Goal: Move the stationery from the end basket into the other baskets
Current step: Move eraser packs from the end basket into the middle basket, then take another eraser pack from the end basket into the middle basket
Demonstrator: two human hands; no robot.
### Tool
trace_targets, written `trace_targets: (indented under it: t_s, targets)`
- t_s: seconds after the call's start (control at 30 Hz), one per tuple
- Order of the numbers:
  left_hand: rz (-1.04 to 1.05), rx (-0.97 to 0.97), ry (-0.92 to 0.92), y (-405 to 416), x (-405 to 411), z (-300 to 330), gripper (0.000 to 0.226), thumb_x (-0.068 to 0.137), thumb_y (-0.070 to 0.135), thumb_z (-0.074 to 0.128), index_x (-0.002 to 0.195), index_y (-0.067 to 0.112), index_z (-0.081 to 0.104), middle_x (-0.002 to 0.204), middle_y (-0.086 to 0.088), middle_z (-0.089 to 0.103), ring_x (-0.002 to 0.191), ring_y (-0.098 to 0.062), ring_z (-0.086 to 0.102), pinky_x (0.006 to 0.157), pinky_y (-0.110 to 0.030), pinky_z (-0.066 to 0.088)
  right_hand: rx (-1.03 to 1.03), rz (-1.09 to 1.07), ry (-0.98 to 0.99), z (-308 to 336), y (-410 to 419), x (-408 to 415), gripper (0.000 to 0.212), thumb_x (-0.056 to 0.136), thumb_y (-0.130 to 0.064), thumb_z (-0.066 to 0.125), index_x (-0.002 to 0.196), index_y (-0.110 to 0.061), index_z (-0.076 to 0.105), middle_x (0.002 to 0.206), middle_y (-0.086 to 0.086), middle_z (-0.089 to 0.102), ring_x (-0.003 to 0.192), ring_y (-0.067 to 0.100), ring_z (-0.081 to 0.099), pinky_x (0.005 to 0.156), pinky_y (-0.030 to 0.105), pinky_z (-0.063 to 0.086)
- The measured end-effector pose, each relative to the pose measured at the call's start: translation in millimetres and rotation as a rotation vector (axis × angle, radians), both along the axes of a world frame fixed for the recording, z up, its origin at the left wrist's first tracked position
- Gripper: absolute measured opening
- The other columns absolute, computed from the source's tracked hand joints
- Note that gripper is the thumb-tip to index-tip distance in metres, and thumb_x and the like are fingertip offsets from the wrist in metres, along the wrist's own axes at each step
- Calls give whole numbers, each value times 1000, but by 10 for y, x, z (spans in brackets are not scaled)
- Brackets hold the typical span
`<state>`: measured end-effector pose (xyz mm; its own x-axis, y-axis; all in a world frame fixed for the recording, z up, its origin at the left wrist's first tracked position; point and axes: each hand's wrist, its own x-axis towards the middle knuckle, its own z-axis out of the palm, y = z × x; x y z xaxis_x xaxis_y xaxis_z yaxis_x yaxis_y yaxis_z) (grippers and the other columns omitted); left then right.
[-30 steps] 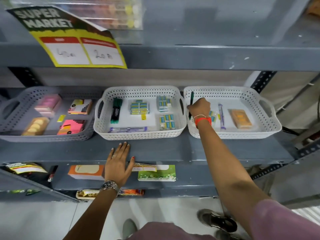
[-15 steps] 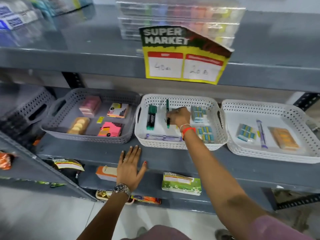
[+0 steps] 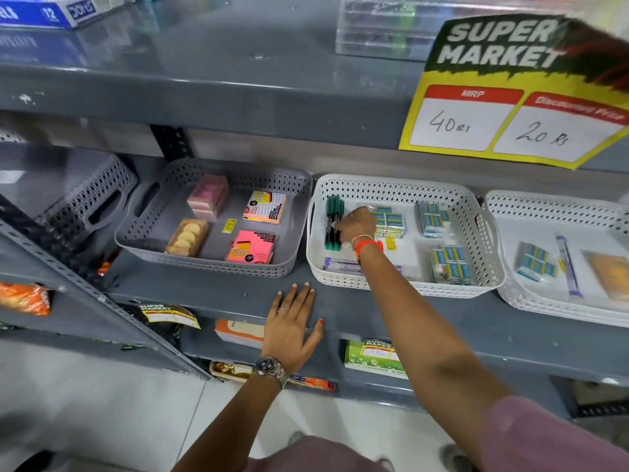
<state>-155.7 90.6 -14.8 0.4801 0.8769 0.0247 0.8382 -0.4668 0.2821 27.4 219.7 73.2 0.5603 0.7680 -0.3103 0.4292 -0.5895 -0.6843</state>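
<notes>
We're setting a green marker (image 3: 333, 222) down in the middle basket (image 3: 490, 247), right hand (image 3: 357, 226) pinching it. Left hand (image 3: 292, 327) lies flat and empty on the shelf (image 3: 221, 294). Next, we'd let go and reach for the end basket (image 3: 510, 291).

- Three baskets in a row on the shelf (image 3: 211, 303): left basket (image 3: 218, 265), middle basket (image 3: 401, 284), right basket (image 3: 544, 304).
- Pens (image 3: 332, 218) lie at the middle basket's left side.
- Left hand (image 3: 292, 330) lies flat on the shelf's near edge.

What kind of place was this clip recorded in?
Most likely a shop aisle, stationery section. A SUPER MARKET price tag with an MRP and a discounted price hangs from a grey metal shelf, and baskets such as the white basket hold packaged green markers.
</notes>
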Motion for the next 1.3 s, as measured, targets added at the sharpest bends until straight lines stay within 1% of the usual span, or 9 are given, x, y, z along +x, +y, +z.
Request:
trace_targets:
  t_s: [0.07,0.23,0.33,0.47,0.6,0.7,0.9,1.07,1.3]
  targets:
    - [-4,32,-6,2,6,-18,57,88,44,33,128,11,55,133,-5,58,124,-23,53,112,-30,5,-5,-7,-3,-11,3,-6,38,80,-23,74,58,-7,48,109,17,72,105,29,68,89,35,56]
    - [7,58,6,-1,29,-29,57,85,43,36,129,12,55,134,-5,57,125,-23,53,112,-31,5,21,-15,30,-12,-41,17,20,84,-20,69,77,-2,65,99,17,71,99,26,68,85,31,54]
    - [28,59,5,-27,53,-5,57,85,42,36,128,12,57,132,-5,59,124,-24,53,112,-32,5,54,-57,53,-71,-34,66,39,88,-9,60,53,-12,42,87,15,68,92,25,68,69,25,53]
    - [29,34,7,-99,138,35,56,91,43,28,127,11,57,130,-5,60,122,-23,55,112,-32,5,135,-32,38,-59,-127,262,42,84,0,51,49,-20,40,60,5,52,67,19,55,39,8,40]
    - [-44,22,-14,-239,369,35,55,89,41,33,128,9,57,131,-7,59,124,-22,54,113,-30,7,302,-130,25,104,-407,549,21,82,-4,53,74,-6,72,80,15,73,89,31,69,74,25,53]
    - [-125,25,-20,-385,657,53,56,86,40,38,128,8,56,131,-7,59,124,-22,54,114,-30,6,419,-192,-37,279,-734,905,20,81,-3,56,88,2,74,94,24,75,96,33,70,86,32,55]
    - [-206,50,-20,-620,1202,72,56,86,39,37,128,8,56,131,-7,60,123,-23,54,114,-29,6,482,-305,-208,474,-1347,1787,23,80,-4,61,98,-1,74,102,20,75,102,31,69,93,28,49]
    - [-195,92,-7,-760,1610,75,54,86,39,37,125,9,59,128,-5,62,121,-22,56,108,-36,22,258,-340,-285,375,-1705,2445,27,82,-5,58,106,5,66,113,25,68,109,37,63,90,34,49]
    - [-121,116,-21,-845,1808,51,54,84,38,37,123,9,61,127,-6,63,118,-24,58,105,-36,23,-222,-233,-352,161,-1815,2795,56,83,-40,64,121,-1,56,138,15,50,127,32,47,100,38,43]
